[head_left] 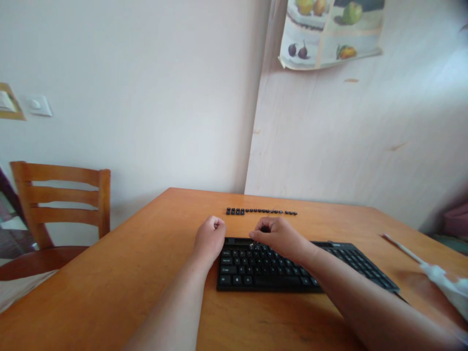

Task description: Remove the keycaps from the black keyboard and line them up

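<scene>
A black keyboard (278, 281) lies on the wooden table in front of me. Part of its upper-left area shows no keycaps. My right hand (275, 233) is over the upper rows, thumb and fingers pinched together; a thin wire-like line rises near its knuckles, and what the fingertips hold is too small to name. Curled into a fist, my left hand (211, 235) rests by the keyboard's upper-left corner; anything inside it is hidden. Behind both hands, loose black keycaps (237, 211) stand in rows on the table.
The wooden table (164, 263) reaches back to the wall. At right lies a thin white stick (402, 247) beside crumpled white plastic (440, 278). A wooden chair (62, 195) stands on the left. Fruit pictures (321, 39) hang on the wall.
</scene>
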Action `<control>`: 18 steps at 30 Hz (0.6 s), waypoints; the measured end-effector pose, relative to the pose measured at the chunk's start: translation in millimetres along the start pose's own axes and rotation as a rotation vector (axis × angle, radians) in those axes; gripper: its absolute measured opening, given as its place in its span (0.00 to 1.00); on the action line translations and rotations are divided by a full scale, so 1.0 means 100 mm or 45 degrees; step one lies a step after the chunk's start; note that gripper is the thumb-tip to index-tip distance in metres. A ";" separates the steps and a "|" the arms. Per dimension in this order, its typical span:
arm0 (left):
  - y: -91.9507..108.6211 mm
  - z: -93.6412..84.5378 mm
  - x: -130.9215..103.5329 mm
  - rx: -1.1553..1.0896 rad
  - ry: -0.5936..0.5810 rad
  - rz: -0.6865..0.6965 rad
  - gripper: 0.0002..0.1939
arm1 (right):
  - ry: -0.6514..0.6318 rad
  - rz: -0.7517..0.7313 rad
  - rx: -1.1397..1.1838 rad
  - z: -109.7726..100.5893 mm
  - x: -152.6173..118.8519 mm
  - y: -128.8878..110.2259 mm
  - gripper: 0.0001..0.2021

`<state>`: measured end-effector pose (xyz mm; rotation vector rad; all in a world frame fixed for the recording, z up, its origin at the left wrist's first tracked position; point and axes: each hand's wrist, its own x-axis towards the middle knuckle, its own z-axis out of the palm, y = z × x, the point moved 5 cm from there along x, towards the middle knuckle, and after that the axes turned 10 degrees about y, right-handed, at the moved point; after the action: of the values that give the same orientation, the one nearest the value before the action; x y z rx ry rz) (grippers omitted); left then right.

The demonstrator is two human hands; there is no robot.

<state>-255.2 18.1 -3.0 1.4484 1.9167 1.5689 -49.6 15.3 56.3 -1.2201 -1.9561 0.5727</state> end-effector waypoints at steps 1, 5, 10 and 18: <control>0.00 0.00 0.00 0.000 0.001 0.002 0.05 | -0.010 0.000 -0.016 0.01 -0.01 -0.01 0.09; -0.01 0.01 0.01 0.009 -0.005 0.010 0.05 | -0.029 -0.001 -0.060 0.04 -0.03 -0.05 0.08; -0.01 0.02 0.01 0.025 -0.014 0.025 0.05 | -0.057 -0.002 -0.078 0.10 -0.07 -0.09 0.06; 0.00 0.01 0.00 0.053 -0.022 0.029 0.05 | -0.029 -0.116 -0.052 0.13 -0.08 -0.15 0.05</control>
<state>-253.9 18.7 -3.2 1.5007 1.9411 1.5301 -66.5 1.4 56.1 -1.1471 -2.0399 0.5043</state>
